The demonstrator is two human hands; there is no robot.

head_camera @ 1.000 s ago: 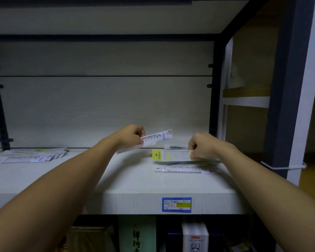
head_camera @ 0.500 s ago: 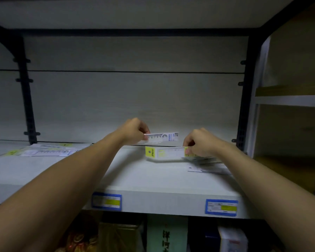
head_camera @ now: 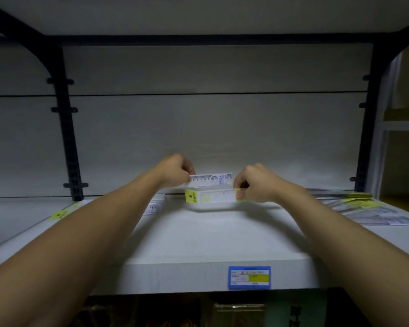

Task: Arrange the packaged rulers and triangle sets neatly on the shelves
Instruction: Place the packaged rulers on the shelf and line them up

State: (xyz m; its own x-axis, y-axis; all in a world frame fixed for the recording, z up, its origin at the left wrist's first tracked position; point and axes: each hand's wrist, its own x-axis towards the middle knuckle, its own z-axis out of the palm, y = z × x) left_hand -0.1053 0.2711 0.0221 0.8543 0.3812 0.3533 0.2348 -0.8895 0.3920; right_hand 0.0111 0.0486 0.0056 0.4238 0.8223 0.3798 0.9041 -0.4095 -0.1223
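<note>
My left hand (head_camera: 175, 172) pinches the left end of a white packaged ruler (head_camera: 213, 179) with blue print, held level above the white shelf (head_camera: 210, 237). Just in front of and below it, my right hand (head_camera: 254, 182) grips the right end of a packaged ruler with a yellow header (head_camera: 210, 198), lifted a little off the shelf board. The two packs lie parallel, long sides left to right, over the middle of the shelf. A loose pile of packaged rulers (head_camera: 361, 208) lies at the shelf's right end. More packs (head_camera: 62, 213) lie at the left, partly behind my left forearm.
A blue and yellow price label (head_camera: 249, 277) is fixed on the shelf's front edge. Dark uprights stand at the left (head_camera: 67, 138) and right (head_camera: 366, 128) of the bay. The upper shelf board hangs overhead. Goods on the lower shelf are dim.
The view has swung right to left, so the right-hand pile now sits farther right. Both hands carried their rulers leftwards from that pile to the middle of the shelf.
</note>
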